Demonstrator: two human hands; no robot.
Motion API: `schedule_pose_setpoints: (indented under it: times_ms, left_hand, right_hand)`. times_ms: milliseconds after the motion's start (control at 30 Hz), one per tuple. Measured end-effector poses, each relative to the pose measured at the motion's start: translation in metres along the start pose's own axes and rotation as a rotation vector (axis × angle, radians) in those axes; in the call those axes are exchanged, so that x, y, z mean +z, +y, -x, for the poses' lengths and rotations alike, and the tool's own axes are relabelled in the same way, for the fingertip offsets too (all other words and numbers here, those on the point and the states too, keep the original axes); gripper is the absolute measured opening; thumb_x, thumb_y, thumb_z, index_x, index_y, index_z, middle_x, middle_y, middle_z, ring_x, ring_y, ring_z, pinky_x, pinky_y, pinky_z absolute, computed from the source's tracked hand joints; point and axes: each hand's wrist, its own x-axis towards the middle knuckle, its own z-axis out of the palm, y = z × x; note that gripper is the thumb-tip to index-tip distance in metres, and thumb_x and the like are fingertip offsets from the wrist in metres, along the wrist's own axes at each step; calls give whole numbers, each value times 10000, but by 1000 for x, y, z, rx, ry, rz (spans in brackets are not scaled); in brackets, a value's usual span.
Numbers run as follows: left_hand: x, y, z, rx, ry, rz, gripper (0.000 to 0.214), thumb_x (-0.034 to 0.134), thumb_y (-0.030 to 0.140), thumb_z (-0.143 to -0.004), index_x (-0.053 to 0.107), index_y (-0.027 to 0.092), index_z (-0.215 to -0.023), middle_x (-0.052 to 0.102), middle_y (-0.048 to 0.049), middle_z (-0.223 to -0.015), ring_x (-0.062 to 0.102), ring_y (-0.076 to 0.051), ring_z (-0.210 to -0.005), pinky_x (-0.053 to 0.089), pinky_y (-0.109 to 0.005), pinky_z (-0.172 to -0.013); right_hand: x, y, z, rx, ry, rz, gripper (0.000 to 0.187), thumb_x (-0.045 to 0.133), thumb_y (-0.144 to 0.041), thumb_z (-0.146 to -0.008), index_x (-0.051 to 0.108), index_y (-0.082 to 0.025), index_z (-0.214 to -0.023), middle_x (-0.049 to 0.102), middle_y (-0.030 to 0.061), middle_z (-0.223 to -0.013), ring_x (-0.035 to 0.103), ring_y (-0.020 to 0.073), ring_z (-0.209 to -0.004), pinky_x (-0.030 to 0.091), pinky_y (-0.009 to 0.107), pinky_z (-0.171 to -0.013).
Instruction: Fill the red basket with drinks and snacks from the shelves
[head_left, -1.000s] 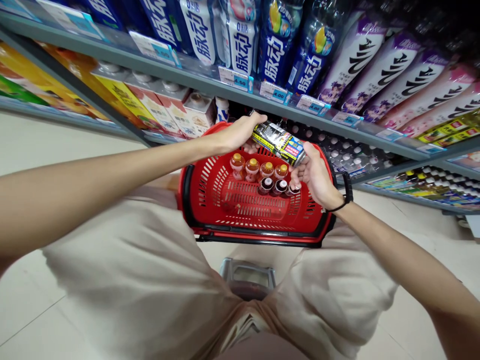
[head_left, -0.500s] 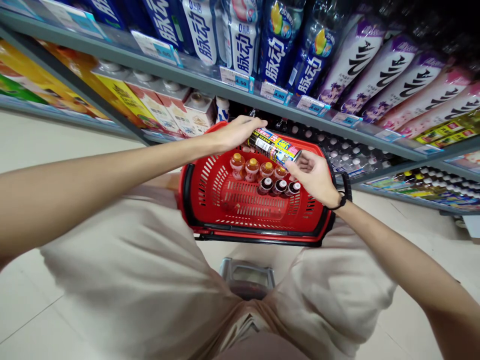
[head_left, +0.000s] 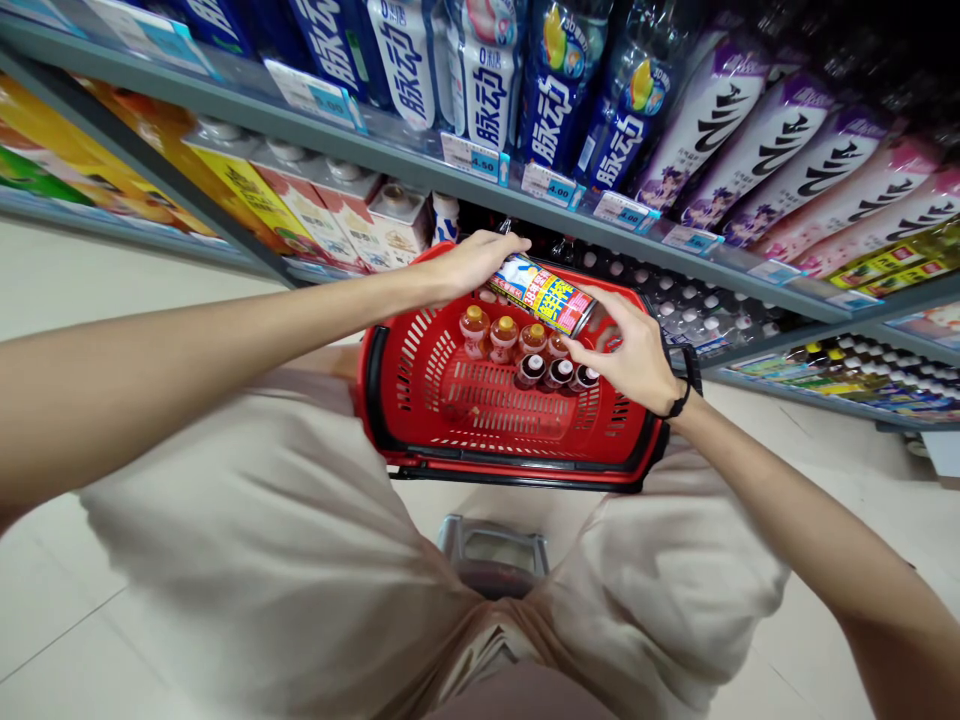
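Observation:
A tall printed drink can (head_left: 541,294), blue, red and yellow, lies sideways above the basket. My left hand (head_left: 480,264) is closed round its left end, thumb on top. At the other end, my right hand (head_left: 631,348) holds the can loosely between spread thumb and fingers. Below both hands is a red plastic shopping basket (head_left: 420,440) with slotted walls. In it stand several small orange-capped bottles (head_left: 503,340) and a row of dark bottles with white caps (head_left: 559,372). My right hand partly covers the rightmost bottles.
A shelf edge (head_left: 405,150) with price tags runs behind the basket, bearing blue-labelled bottles (head_left: 551,100) and purple-topped bottles (head_left: 780,130). Under it stand juice cartons (head_left: 330,205) and dark bottles (head_left: 686,305). A grey-framed object (head_left: 495,545) is between my legs on the tiled floor.
The can has turned about its long axis, showing a different side of its label. My right hand has opened a little round its end. My left hand and the basket stay nearly in place.

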Motion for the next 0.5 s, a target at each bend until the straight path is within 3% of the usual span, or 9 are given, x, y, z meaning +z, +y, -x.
schedule_pose_setpoints:
  times_ms: [100, 233, 333, 433, 500]
  left_hand:
    - [-1, -7, -5, -32, 2, 37, 317, 465, 425, -996, 519, 155, -840, 467, 0, -688, 488, -94, -583, 370, -217, -611]
    - [-2, -16, -12, -98, -39, 42, 367, 441, 469, -1012, 564, 152, -874, 543, -27, -695, 569, -131, -599, 404, -224, -600]
    - [-1, -15, -11, -164, -38, 33, 364, 439, 464, -1018, 603, 144, -960, 578, -38, -718, 598, -144, -630, 438, -226, -625]
    - [0, -10, -7, -208, -19, 18, 349, 450, 438, -1023, 633, 143, -1061, 593, -40, -755, 617, -151, -681, 465, -221, -667]
    - [0, -8, -5, -216, -25, -15, 364, 438, 442, -1027, 648, 154, -1100, 612, -47, -791, 632, -161, -711, 474, -222, -681]
  right_hand:
    - [-1, 5, 0, -78, -23, 60, 574, 716, -358, -928, 582, -213, -1467, 691, 130, -1359, 669, 315, -1227, 551, 509, -1102]
    - [-1, 8, -1, -88, -33, 65, 578, 711, -352, -928, 570, -217, -1472, 686, 135, -1362, 665, 319, -1225, 551, 518, -1101]
    - [0, 7, 0, -57, -15, 14, 574, 753, -375, -897, 594, -207, -1422, 711, 122, -1322, 711, 297, -1105, 601, 481, -1006]
    - [1, 6, 0, 22, 3, -69, 580, 806, -400, -847, 616, -192, -1353, 752, 93, -1155, 714, 230, -835, 627, 400, -779]
    - [1, 5, 0, 106, 7, -166, 585, 834, -431, -814, 620, -199, -1307, 748, 57, -1025, 656, 180, -689, 583, 341, -635]
